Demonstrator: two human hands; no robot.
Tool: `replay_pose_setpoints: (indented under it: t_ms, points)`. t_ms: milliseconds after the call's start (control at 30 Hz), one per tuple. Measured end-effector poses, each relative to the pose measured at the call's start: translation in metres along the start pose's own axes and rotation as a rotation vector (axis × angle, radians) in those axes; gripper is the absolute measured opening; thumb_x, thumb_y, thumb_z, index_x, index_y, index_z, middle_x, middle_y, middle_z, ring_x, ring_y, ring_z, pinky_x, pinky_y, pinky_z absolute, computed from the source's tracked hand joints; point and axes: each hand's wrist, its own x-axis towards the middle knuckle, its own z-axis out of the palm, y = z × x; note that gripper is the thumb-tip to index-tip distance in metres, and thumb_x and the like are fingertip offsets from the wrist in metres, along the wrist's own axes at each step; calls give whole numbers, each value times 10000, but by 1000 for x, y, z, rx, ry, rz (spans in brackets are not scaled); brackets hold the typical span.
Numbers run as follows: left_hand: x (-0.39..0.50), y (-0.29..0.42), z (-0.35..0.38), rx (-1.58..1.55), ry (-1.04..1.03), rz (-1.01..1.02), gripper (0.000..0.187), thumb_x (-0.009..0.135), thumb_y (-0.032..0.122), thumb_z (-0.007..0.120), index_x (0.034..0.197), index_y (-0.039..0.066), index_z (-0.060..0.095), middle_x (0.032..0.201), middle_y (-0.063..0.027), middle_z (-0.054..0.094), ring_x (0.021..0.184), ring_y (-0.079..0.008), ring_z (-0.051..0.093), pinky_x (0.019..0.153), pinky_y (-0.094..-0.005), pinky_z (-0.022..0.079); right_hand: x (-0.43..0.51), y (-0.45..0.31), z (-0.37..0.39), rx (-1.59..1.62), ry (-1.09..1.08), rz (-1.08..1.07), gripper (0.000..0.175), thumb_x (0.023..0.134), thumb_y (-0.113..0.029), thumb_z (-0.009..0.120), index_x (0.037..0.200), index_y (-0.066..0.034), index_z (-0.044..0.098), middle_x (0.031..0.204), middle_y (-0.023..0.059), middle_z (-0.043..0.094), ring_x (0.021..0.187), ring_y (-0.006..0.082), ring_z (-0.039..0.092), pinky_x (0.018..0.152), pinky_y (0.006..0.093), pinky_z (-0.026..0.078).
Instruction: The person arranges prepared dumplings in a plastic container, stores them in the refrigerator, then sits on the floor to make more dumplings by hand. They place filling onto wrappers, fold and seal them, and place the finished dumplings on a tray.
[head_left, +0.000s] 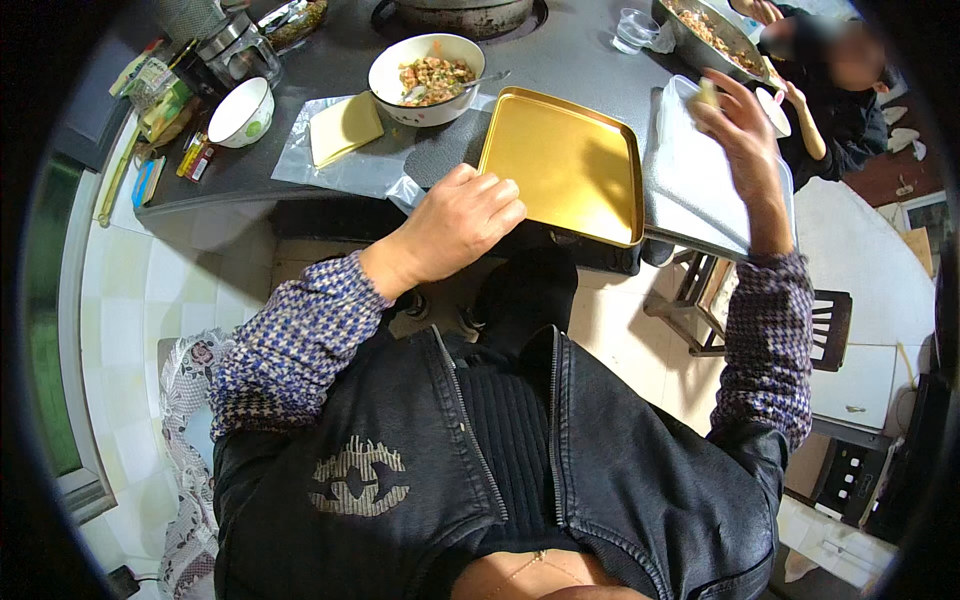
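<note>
My left hand (469, 217) is curled over the near left corner of a square golden metal tray (562, 165), which bears nothing. To the right, my right hand (742, 135) holds a small pale-yellow piece (706, 94), perhaps a folded wrapper, between thumb and fingers; it looks blurred. Beneath that hand lies a translucent plastic container (694, 176). A stack of square yellow dough wrappers (345, 131) rests on a clear plastic bag (300, 161). Behind it stands a white bowl (386, 75) of chopped filling (431, 79) with a spoon (487, 79) in it.
Farther off are a round stove part (469, 15), a glass of water (634, 31) and a metal pan of filling (709, 34). At left stand a white bowl (241, 112), a glass jar (240, 52) and lighters (196, 157). Another person (832, 112) is at the far right.
</note>
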Motion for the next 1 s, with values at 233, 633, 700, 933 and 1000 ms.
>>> replay_pose_setpoints:
  t_ms: [233,633,700,933,1000]
  points:
    - [9,-24,32,58,13,-65,103,782,107,538,879,77,552,823,-40,503,815,-190,545,719,-319,415,65,20,133,-123,-232,-80,539,805,-151,728,1269,-26,483,973,111,625,884,145,592,755,251,488]
    - [13,-44,39,-58,98,-93,96,755,106,542,846,80,557,790,-41,500,798,-202,547,705,-325,422,109,72,173,-326,-242,-100,559,733,-213,763,1219,-70,527,932,145,629,844,221,600,772,340,489]
    - [13,-44,39,-75,100,-100,99,749,99,549,844,79,565,788,-42,502,795,-205,546,705,-328,421,109,72,178,-319,-242,-101,550,731,-213,760,1211,-71,533,948,147,635,853,223,604,779,341,490]
    - [12,-45,40,-109,130,-111,120,741,90,559,857,78,587,795,-43,513,797,-207,548,714,-330,421,108,62,179,-436,-211,-223,496,715,-219,757,1149,-56,577,1026,161,652,923,273,624,813,349,488]
    - [12,-45,42,-111,138,-109,123,740,93,561,860,79,589,796,-42,515,799,-206,550,717,-329,421,110,63,176,-429,-201,-211,492,717,-221,755,1146,-56,580,1038,155,653,935,275,624,825,350,485]
